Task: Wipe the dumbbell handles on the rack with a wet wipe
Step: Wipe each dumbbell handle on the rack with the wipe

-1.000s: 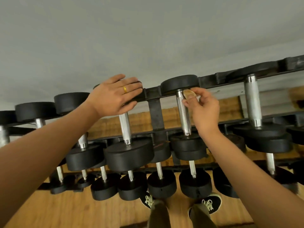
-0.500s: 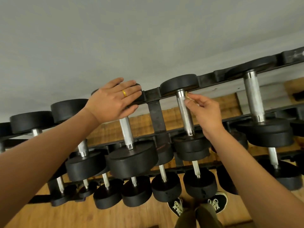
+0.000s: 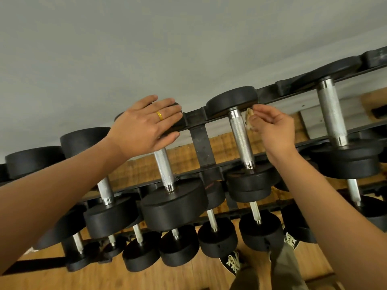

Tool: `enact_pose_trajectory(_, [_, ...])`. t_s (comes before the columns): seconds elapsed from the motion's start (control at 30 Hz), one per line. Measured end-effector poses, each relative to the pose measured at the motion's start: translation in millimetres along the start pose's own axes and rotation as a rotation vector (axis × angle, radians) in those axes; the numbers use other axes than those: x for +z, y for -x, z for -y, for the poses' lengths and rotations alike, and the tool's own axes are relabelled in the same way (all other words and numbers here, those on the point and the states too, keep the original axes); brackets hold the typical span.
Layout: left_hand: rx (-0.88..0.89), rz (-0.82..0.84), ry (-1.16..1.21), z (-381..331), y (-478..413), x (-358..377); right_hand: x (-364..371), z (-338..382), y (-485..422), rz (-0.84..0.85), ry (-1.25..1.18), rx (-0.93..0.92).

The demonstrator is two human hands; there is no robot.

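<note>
here: black tiered metal rack (image 3: 202,143) against a grey wall, stocked with black round-headed dumbbells (image 3: 173,203) with knurled chrome grips. right hand (image 3: 272,128), fingers curled, pinches a small crumpled yellowish wet wipe (image 3: 249,116) just beside the far end of the centre top-row silver handle (image 3: 239,137). left hand (image 3: 144,126), with a gold ring (image 3: 159,116), lies flat with fingers straight on the far head of the next dumbbell to the left.
</note>
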State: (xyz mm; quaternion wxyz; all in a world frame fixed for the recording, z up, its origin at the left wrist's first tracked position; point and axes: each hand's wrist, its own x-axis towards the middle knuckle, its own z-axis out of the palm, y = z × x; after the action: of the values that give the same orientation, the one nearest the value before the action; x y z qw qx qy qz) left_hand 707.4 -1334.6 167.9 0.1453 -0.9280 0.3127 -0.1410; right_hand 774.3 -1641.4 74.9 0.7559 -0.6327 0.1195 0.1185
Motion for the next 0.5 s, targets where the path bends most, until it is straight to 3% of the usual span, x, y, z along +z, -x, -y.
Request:
enact_pose_trajectory(0.3, [0.000, -0.024, 0.007, 0.2, -1.1, 1.5, -2.0, -12.4, -11.6, 0.108, -0.008, 0.159])
enact_pose_trajectory(0.5, [0.006, -0.025, -0.011, 0.2, -1.6, 1.4, -12.6, -8.3, -17.1, 0.282, 0.035, 0.111])
